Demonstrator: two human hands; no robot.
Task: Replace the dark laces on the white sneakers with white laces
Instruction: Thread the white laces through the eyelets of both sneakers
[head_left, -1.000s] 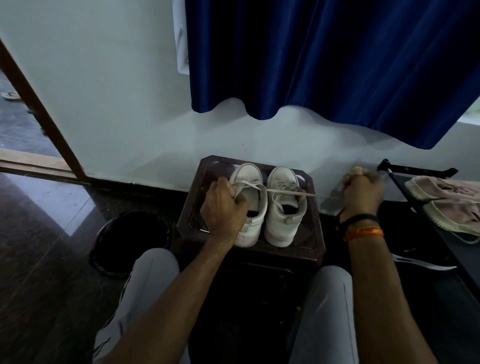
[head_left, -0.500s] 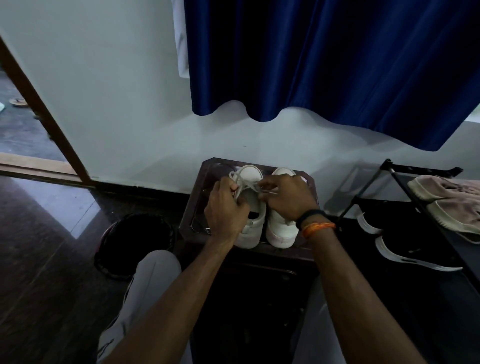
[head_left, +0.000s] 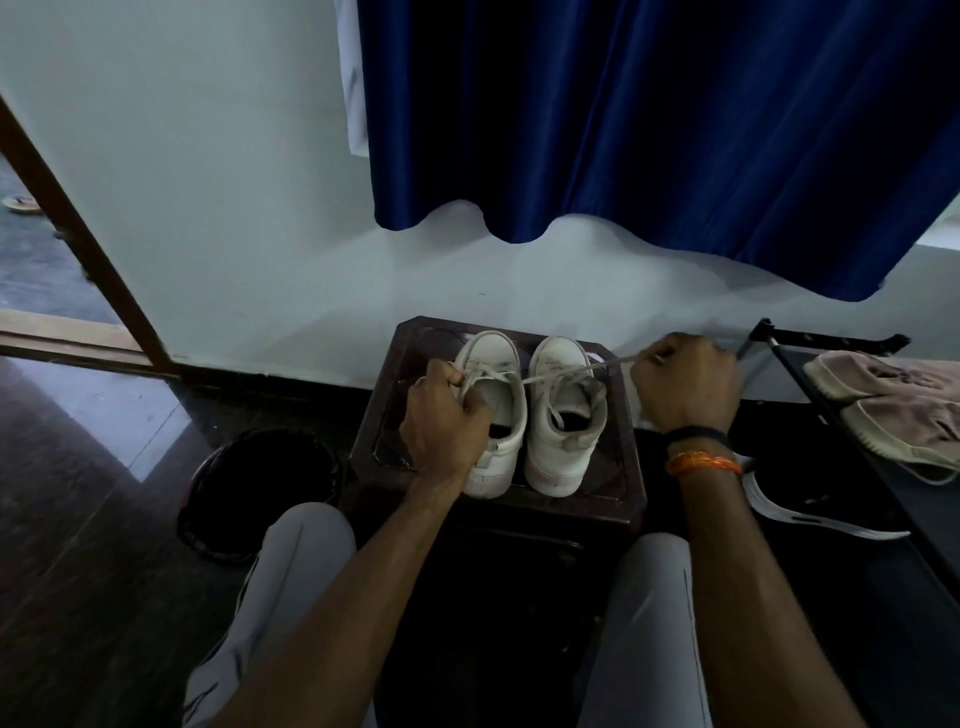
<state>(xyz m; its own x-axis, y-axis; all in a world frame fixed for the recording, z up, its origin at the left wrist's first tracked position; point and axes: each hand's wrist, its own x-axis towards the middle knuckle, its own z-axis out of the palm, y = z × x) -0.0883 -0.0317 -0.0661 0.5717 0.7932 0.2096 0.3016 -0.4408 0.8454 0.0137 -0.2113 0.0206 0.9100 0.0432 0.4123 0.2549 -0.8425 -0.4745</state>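
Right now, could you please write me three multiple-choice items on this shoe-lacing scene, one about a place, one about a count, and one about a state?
1. Where do the white sneakers stand?
A. On the dark wooden stool
B. On the floor by the doorway
C. On the person's lap

2. How many white sneakers are on the stool?
A. One
B. Two
C. Three

3. How does the white lace run between the left sneaker and the right hand?
A. It hangs slack to the floor
B. It is pulled out in a line to the right
C. It lies coiled inside the shoe

Answers:
1. A, since both soles rest on the stool's top.
2. B, since a pair stands side by side.
3. B, since the right hand grips its end out past the stool while the left hand holds the left sneaker.
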